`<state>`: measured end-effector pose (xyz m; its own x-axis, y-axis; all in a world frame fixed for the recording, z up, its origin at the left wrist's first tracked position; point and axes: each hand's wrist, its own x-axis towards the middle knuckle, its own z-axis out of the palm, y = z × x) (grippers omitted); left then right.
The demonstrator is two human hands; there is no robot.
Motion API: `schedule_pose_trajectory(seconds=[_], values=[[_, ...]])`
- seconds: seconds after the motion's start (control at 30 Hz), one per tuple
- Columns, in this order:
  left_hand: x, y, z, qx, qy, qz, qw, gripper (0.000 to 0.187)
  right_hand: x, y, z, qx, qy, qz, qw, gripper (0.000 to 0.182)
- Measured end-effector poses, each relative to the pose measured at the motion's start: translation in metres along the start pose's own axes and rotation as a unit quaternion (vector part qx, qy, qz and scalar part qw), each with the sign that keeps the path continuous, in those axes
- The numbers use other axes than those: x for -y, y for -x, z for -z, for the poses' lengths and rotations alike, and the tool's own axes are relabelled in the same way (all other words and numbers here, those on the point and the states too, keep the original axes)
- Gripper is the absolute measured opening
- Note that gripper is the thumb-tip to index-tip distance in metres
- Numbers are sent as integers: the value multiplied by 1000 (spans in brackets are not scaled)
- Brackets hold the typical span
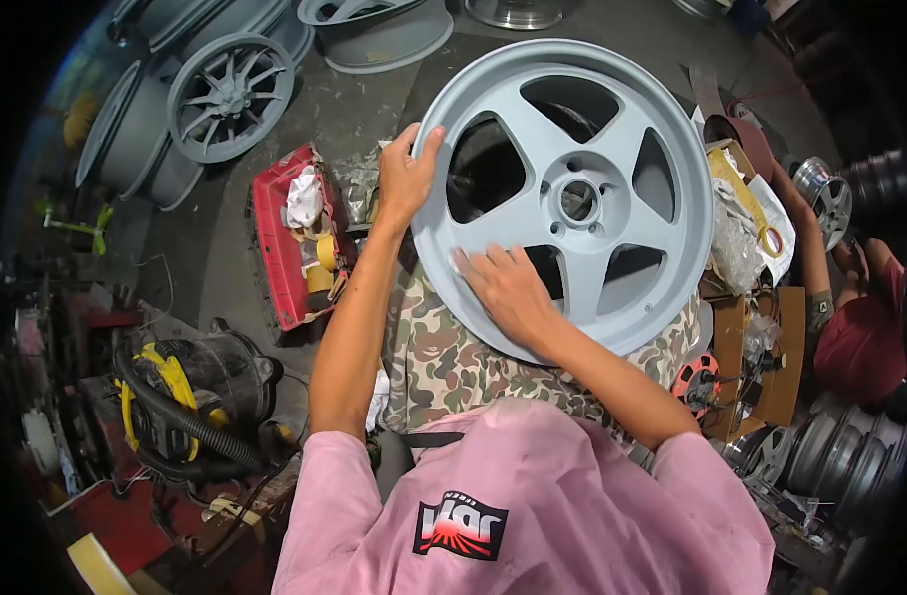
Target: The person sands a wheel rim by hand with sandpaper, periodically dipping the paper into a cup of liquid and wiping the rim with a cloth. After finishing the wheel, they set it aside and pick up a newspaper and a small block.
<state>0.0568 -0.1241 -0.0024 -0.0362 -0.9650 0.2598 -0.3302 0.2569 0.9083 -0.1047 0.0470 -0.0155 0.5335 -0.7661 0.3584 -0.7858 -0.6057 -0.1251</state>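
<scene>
A grey five-spoke wheel (594, 288) rests over my lap on camouflage cloth (438, 347), its face toward me. My left hand (409, 178) grips the rim at its upper left, the thumb on the front side. My right hand (508, 293) lies on the lower left of the wheel face, fingers spread over the rim and the base of a spoke. Under its fingertips a small pale edge shows, too small to make out. The wheel's centre hole and bolt holes are visible.
To the left are a red tray (275, 248) with tape and paper, and a black machine (205, 377) with a hose. More grey wheels (230, 99) stand at the upper left. At right are a cardboard box (786, 347), plastic wrap and another person (865, 337) beside a wheel.
</scene>
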Motion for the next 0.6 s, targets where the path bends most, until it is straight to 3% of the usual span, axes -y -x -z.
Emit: schedule_pose_trajectory(seconds=[0.1, 0.17, 0.3, 0.37, 0.43, 0.47, 0.6], values=[[2, -3, -2, -23, 53, -44, 997, 38, -1, -41, -15, -2, 4, -51, 999, 53], [4, -4, 4, 7, -25, -22, 999, 39, 1, -37, -13, -2, -28, -61, 998, 51], [-4, 0, 2, 1, 70, 43, 997, 41, 5, -21, -18, -19, -7, -41, 999, 47], [4, -1, -1, -5, 84, 27, 996, 41, -11, -71, -33, -45, 52, -123, 990, 46], [8, -2, 0, -18, 100, 9, 995, 42, -40, -121, -36, -154, -33, -220, 963, 24], [7, -1, 2, -16, 75, 8, 997, 42, -50, -137, -31, -212, -155, -290, 920, 21], [2, 1, 0, -36, 26, 0, 999, 44, -42, -124, -14, -123, -323, -377, 860, 29]])
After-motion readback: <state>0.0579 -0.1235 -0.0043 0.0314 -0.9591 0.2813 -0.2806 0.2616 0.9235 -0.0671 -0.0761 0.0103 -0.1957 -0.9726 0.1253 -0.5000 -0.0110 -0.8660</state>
